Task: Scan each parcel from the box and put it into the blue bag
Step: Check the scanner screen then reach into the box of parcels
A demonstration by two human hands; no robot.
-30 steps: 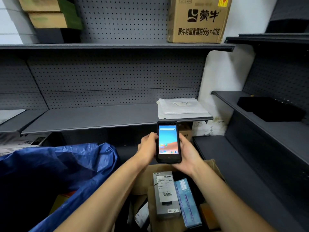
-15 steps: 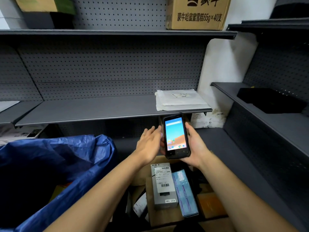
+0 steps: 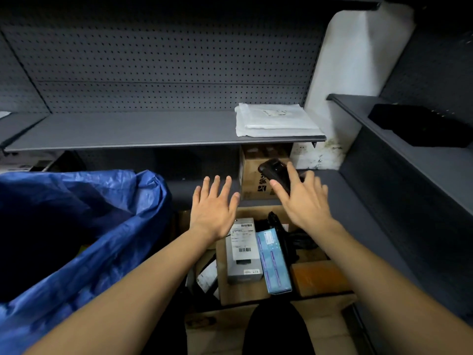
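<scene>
Parcels (image 3: 244, 249) in box (image 3: 240, 293) under hands; left hand (image 3: 213, 210) spread flat; right hand (image 3: 302, 201) grip on scanner (image 3: 275, 172) unclear.

Both hands (image 3: 213, 210) (image 3: 303, 203) outstretched — fingers (image 3: 217, 184) spread

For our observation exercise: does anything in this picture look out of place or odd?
The black scanner sits tilted, back side up, beyond the right hand's outstretched, blurred fingers. Whether it is actually held is unclear.

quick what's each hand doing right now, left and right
Left hand: open, fingers spread, holding nothing.
Right hand: fingers extended on the black handheld scanner; whether it grips it cannot be told.
</scene>
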